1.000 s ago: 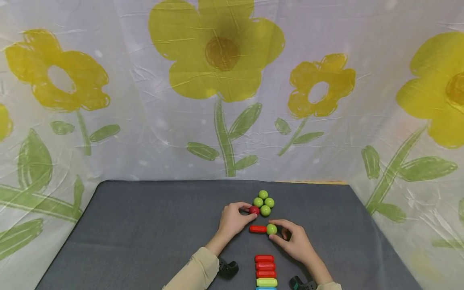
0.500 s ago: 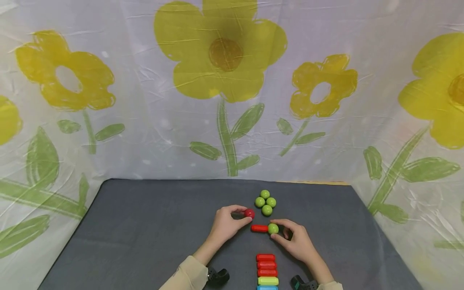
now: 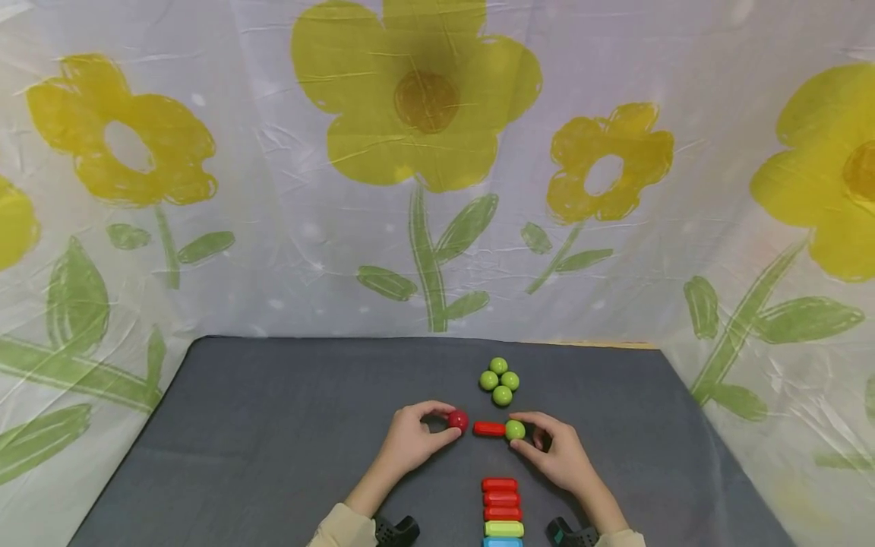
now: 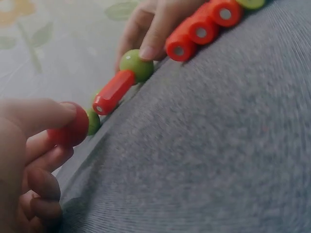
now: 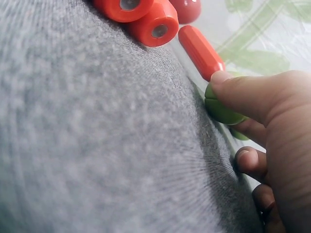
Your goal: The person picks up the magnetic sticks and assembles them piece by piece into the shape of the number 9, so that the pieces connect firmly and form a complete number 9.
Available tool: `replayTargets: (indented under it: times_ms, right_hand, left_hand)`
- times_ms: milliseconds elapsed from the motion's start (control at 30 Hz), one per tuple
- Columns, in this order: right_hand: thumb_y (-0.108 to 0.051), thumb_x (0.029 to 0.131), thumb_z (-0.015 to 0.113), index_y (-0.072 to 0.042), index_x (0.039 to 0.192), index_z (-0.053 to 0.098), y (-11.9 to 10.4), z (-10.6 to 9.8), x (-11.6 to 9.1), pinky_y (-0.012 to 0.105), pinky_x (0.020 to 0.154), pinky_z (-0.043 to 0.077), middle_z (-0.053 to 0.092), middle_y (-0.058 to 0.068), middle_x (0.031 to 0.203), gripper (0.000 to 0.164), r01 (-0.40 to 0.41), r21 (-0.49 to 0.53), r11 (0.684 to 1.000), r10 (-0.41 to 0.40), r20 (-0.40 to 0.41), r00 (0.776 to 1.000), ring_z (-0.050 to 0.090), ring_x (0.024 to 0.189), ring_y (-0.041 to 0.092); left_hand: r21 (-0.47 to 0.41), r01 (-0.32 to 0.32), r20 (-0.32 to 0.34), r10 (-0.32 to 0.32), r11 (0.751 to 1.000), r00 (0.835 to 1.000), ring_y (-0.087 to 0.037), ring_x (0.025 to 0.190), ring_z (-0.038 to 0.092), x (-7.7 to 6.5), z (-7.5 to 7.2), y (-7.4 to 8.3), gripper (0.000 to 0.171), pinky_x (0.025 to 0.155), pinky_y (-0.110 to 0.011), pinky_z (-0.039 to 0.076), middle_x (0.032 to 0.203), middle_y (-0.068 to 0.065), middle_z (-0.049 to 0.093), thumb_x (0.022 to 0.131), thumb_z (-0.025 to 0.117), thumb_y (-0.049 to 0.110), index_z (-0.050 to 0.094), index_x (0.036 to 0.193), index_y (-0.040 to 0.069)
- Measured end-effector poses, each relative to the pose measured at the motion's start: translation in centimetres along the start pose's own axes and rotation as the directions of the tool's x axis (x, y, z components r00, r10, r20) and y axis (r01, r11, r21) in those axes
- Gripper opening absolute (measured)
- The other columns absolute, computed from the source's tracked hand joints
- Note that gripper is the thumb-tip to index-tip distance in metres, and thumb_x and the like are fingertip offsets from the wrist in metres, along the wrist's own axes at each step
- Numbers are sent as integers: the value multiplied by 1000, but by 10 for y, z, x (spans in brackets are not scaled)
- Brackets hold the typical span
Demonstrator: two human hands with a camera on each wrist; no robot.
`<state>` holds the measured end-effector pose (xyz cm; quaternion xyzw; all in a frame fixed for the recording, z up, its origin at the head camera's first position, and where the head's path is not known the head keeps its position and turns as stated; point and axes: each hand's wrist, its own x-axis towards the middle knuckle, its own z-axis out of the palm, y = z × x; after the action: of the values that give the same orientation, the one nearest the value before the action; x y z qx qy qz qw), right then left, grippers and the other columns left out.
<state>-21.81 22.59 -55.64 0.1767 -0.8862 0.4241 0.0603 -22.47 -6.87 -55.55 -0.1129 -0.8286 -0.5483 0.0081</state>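
Note:
My left hand (image 3: 410,439) pinches a red ball (image 3: 458,420) between thumb and fingers, just left of a red rod (image 3: 488,429). A small gap separates that ball from the rod's left end. At the rod's other end a green ball (image 3: 516,430) is attached, and my right hand (image 3: 557,448) pinches it. In the left wrist view the rod (image 4: 113,92) points toward the red ball (image 4: 72,125), and a pale metal dot shows on its end. Seen from the right wrist, the thumb covers part of the green ball (image 5: 222,108).
Several loose green balls (image 3: 502,396) sit in a cluster behind the rod. Nearer the body lies a row of rods: red ones (image 3: 501,499), a yellow-green one (image 3: 503,528) and a blue one (image 3: 502,542). A grey cloth (image 3: 287,425) covers the table, backed by a flowered curtain.
My left hand has drawn the red ball away from the green cluster, toward the body and left, level with the rod. My right hand keeps its pinch on the green ball, nearly still.

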Motion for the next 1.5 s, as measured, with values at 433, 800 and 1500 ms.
replayTargets:
  times_ms: [433, 800, 1500]
  right_hand:
    - [-18, 87, 90, -18, 125, 78, 0, -2, 2, 23, 56, 40, 56, -11, 79, 40, 36, 1, 999, -36, -4, 999, 46, 62, 2]
    - [-18, 87, 90, -19, 125, 78, 0, 0, 2, 23, 57, 40, 57, -11, 80, 40, 9, -15, 1000, -9, 1, 1000, 46, 62, 3]
    - [-16, 87, 90, -17, 125, 78, -1, 1, 1, 22, 56, 39, 55, -10, 78, 40, 20, -13, 1000, -20, 0, 1000, 45, 62, 2]
  left_hand:
    - [57, -45, 28, 43, 997, 999, -5, 42, 39, -1, 2, 3, 28, 42, -22, 34, 102, 5, 78, 87, 90, 27, 81, 113, 21]
    - [133, -68, 25, 66, 989, 998, -3, 43, 39, -1, 3, 4, 29, 44, -22, 34, 100, 3, 79, 85, 91, 29, 82, 111, 18]
    - [171, -71, 28, 67, 983, 997, -3, 47, 40, -1, 5, 3, 29, 47, -23, 34, 103, 3, 79, 86, 90, 31, 82, 112, 19]
